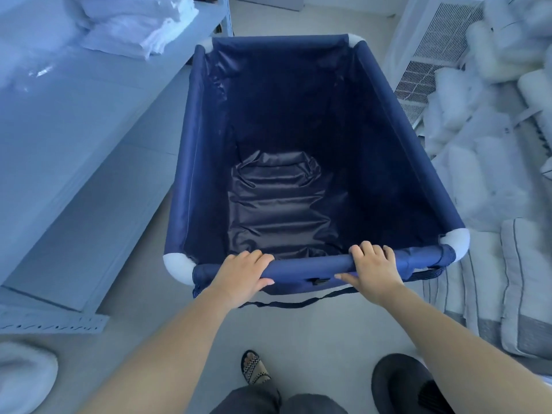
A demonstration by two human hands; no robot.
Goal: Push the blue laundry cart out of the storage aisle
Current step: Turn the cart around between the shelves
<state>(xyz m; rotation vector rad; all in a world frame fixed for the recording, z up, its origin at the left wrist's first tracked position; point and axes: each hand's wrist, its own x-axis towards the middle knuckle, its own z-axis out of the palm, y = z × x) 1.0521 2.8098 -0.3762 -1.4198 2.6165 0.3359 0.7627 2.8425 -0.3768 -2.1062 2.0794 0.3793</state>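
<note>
Grips the near rail (310, 265) of the blue laundry cart (191, 144) with left hand (242, 271) and right hand (373, 270), fingers curled over its top, thumbs on the near side. Stretches ahead of the fingers, between a shelf (74, 144) to their left and stacked white bedding (478, 174) to their right.

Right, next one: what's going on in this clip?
A person stands behind the blue laundry cart, with the left hand and the right hand both gripping its near rail. The cart holds nothing but its dark liner. It sits in a narrow aisle between a shelf with folded white linens and stacked bedding.
</note>
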